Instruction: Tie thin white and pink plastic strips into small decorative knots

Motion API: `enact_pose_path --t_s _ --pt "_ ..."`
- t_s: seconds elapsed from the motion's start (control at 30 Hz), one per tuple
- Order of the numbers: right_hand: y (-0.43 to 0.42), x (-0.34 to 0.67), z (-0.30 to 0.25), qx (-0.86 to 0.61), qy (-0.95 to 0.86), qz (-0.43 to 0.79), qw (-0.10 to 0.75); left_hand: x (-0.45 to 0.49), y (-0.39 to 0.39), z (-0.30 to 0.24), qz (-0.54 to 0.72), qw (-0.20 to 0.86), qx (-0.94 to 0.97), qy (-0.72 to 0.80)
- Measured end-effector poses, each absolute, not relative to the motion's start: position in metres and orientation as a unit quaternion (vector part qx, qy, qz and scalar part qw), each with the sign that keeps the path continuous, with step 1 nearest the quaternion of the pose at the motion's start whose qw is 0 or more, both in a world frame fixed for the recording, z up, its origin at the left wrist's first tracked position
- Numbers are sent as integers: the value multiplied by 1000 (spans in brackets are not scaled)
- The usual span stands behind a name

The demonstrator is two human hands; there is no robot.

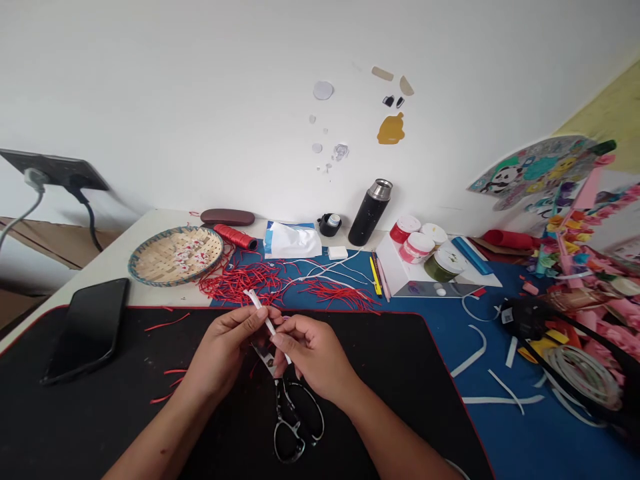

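Head view: the left hand [225, 343] is closed thumb to finger on the upper part of a white strip [257, 302], and the right hand [317, 353] pinches it lower down, so that the strip slants between the two hands with its upper end projecting beyond the left thumb. Scissors [278, 401] lie below and between the hands, blades partly hidden by fingers; contact with them cannot be determined. Red cords [240, 283] lie beyond the hands, and a phone [87, 330] left of the left hand.
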State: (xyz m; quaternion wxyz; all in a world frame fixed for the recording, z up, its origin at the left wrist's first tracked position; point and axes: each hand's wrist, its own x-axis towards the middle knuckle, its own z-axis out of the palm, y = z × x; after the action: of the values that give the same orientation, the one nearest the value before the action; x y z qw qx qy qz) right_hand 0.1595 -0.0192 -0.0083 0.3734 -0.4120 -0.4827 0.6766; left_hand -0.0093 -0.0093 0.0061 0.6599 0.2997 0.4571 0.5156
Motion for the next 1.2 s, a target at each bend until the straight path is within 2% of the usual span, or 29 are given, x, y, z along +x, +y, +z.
enact_pose_path --t_s 0.17,0.37,0.47,0.63,0.8,1.0,1.1,1.2 --pt "-20 159 -7 -412 -497 661 383 -10 -6 5 488 697 262 455" --pt "-19 160 -10 -413 -509 648 387 -11 -8 5 516 664 270 469" --pt "-17 164 -8 -430 -528 619 392 -13 -10 6 518 618 328 492" --pt "-14 169 -4 -468 -528 569 423 -15 -16 10 424 542 520 505" --pt "-13 169 -2 -461 -515 561 457 -12 -20 10 376 478 581 541" --pt "-13 168 -3 -442 -518 567 464 -6 -19 9 335 347 724 494" --pt "-14 168 -4 -442 -523 567 457 -3 -19 8 326 322 748 481" --pt "-13 168 -4 -445 -527 560 459 -3 -18 10 314 352 745 472"
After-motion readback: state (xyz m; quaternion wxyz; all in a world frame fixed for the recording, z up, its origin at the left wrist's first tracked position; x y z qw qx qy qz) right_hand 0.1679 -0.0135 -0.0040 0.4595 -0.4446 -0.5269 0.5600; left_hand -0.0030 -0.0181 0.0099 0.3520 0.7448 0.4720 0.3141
